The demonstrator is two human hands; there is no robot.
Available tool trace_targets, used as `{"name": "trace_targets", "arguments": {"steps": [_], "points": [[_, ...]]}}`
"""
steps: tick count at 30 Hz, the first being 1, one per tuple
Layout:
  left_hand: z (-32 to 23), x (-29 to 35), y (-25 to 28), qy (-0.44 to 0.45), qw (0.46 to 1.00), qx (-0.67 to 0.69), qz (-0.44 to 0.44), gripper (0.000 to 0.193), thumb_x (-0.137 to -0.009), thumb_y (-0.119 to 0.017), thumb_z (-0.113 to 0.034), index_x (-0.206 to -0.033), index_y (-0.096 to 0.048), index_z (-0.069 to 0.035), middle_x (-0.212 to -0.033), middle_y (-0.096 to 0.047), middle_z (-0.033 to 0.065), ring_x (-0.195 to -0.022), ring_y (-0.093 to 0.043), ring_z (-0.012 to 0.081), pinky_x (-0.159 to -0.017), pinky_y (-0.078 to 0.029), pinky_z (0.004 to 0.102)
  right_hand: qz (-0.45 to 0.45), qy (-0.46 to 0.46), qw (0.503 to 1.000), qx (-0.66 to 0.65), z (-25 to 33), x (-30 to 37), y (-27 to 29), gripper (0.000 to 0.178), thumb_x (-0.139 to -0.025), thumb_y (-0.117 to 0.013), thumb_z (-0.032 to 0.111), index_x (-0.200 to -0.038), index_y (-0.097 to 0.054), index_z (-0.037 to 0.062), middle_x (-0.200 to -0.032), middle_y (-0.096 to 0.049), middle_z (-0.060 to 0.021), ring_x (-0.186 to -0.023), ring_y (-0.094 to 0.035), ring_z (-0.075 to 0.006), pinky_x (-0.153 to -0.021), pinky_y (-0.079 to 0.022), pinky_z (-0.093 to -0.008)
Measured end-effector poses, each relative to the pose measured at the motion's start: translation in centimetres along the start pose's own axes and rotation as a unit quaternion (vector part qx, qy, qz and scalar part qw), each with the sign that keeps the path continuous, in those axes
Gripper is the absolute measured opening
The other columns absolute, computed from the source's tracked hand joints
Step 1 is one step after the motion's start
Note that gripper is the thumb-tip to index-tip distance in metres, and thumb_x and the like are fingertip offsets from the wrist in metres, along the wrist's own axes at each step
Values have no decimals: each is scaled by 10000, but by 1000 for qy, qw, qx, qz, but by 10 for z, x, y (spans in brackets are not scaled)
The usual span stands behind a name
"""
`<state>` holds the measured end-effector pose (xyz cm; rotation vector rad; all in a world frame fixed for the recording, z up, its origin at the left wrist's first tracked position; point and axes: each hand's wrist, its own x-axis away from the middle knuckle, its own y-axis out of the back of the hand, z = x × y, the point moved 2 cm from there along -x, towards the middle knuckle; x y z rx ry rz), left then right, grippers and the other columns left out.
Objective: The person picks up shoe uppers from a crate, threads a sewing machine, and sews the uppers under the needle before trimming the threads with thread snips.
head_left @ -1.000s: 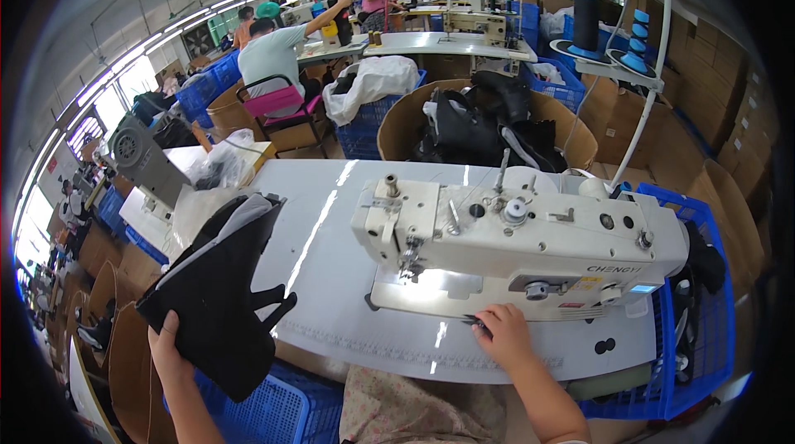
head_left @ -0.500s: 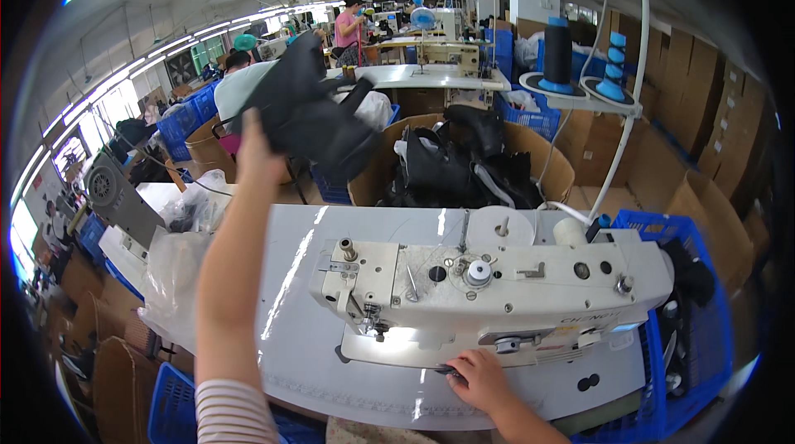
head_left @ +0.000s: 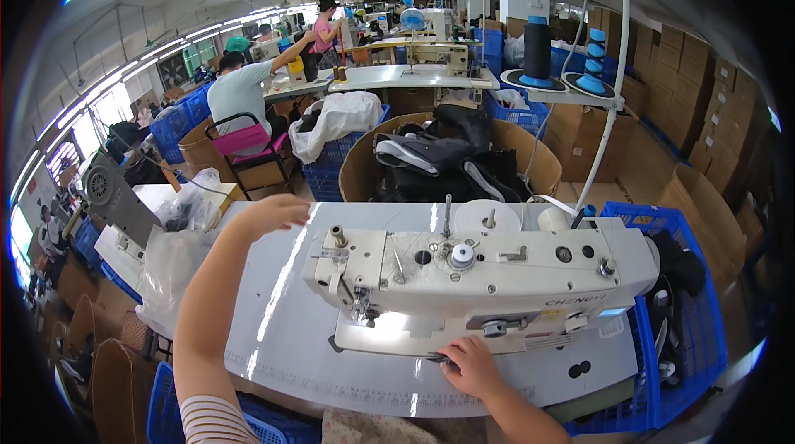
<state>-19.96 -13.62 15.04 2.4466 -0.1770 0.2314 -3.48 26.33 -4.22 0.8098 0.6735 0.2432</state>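
Observation:
My left hand is in the air over the back left of the sewing table, fingers stretched out and holding nothing. At the front edge of the white sewing machine, my right hand rests on the table, its fingers closed on a small dark tool. The tool is mostly covered by the fingers, so its exact kind is unclear. Beyond the table, a black piece with a grey-white edge, like a shoe upper, lies on top of other black pieces in a round cardboard bin.
Thread cones, one black and one blue, stand on a rack at the right. A blue crate flanks the table's right end. Clear plastic bags hang at the left. A person in a light shirt sits farther back.
The black piece that my left hand held up has left it and now lies on the bin's pile. My left hand has come down, open. The right hand stays by the machine.

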Motion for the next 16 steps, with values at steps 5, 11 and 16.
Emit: {"name": "trace_targets", "arguments": {"steps": [5, 11, 16], "points": [[52, 86, 3, 16, 997, -68, -19, 456, -913, -598, -327, -1272, -590, -45, -1079, -678, 68, -1008, -616, 159, -880, -464, 307, -16, -10, 1000, -5, 3, 4, -4, 232, -701, -707, 131, -925, -662, 94, -945, -589, -53, -905, -556, -283, -798, -469, -413], [100, 157, -15, 21, 998, -15, -51, 380, -901, -619, -280, -1156, -656, -1, -1013, -698, 82, -984, -623, 149, -869, -479, 315, -50, -21, 999, -2, 9, 12, -9, 197, -702, -700, 127, -894, -690, 84, -922, -624, -57, -892, -567, -287, -808, -463, -400], [87, 178, -90, -58, 992, -113, 21, 281, -896, -648, -219, -1093, -689, -23, -990, -718, 108, -898, -662, 176, -858, -497, 308, -70, -18, 995, 71, 4, 19, -11, 209, -677, -682, 105, -885, -684, 92, -923, -618, -56, -918, -573, -278, -810, -449, -421]]}}
